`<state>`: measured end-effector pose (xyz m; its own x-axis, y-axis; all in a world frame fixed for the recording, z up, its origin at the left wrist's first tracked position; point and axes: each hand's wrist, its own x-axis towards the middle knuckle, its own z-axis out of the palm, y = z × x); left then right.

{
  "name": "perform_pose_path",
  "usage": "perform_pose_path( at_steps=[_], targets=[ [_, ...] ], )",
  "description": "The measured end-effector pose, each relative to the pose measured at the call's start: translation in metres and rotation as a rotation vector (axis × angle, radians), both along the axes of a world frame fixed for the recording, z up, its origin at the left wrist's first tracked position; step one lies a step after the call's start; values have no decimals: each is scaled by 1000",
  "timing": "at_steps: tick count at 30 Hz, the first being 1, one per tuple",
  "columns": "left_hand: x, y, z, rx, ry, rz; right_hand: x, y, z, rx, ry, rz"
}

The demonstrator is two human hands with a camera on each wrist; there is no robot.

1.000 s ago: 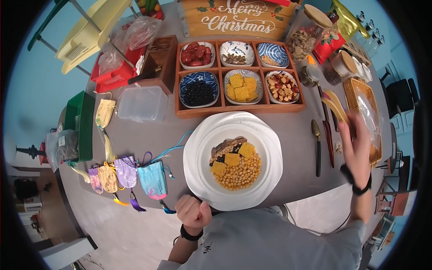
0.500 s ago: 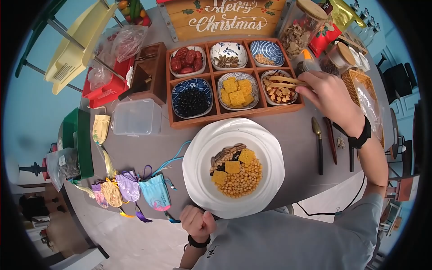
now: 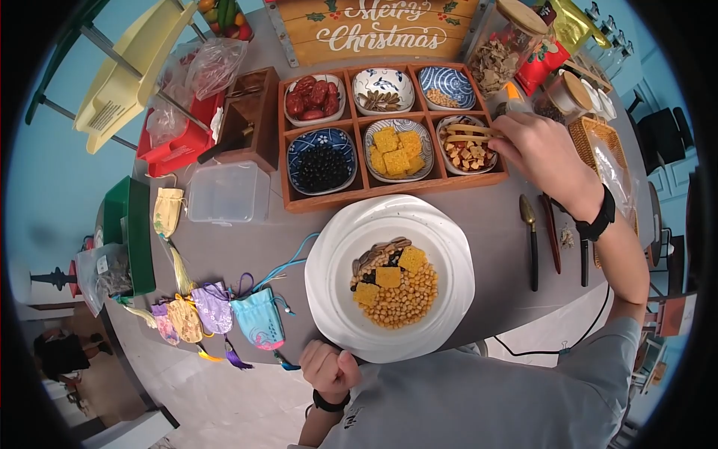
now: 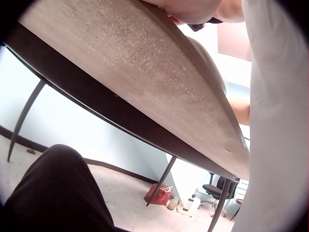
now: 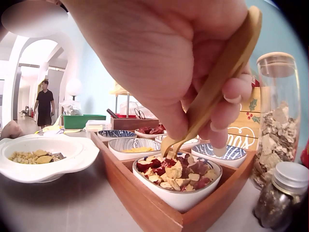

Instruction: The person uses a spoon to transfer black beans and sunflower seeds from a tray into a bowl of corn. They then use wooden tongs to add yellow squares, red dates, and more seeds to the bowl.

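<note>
In the head view my right hand reaches over the wooden divided tray and holds wooden tongs. The right wrist view has fingers and thumb round the tongs, their tips down among chopped reddish and tan dried pieces in a small bowl. My left hand rests at the table's front edge, fingers curled in and holding nothing. Just beyond it stands a large white bowl with chickpea-like beans, yellow squares, dark beans and brown slivers.
Neighbouring small bowls hold red dates, black beans and yellow squares. Jars and a wicker basket line the right, near a spoon. Drawstring pouches and a plastic box lie left.
My right hand has carried the tongs from beside the wicker basket leftward and forward to the bowl of chopped pieces. The tongs shift slightly there over the last half second. The left hand stays curled.
</note>
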<state>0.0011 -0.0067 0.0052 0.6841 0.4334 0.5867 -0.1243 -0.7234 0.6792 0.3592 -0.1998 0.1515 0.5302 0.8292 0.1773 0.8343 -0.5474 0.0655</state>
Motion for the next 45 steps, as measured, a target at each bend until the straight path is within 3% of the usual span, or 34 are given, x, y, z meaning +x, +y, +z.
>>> perform_pose_path(
  at_steps=[20,38,40,42,45],
  targets=[
    [-1,1,0,13,-7,-16,-2,-10,2,-29,-68,-36],
    [0,1,-1,8,-28,-15,6,-23,6,67,25,-114],
    [-1,3,-2,23,-17,-38,-4,-16,15,130,-33,-64],
    [1,4,0,15,-32,-53,-27,1,26,210,134,-59],
    [2,3,-1,14,-41,-35,-60,23,25,116,195,187]
  ],
)
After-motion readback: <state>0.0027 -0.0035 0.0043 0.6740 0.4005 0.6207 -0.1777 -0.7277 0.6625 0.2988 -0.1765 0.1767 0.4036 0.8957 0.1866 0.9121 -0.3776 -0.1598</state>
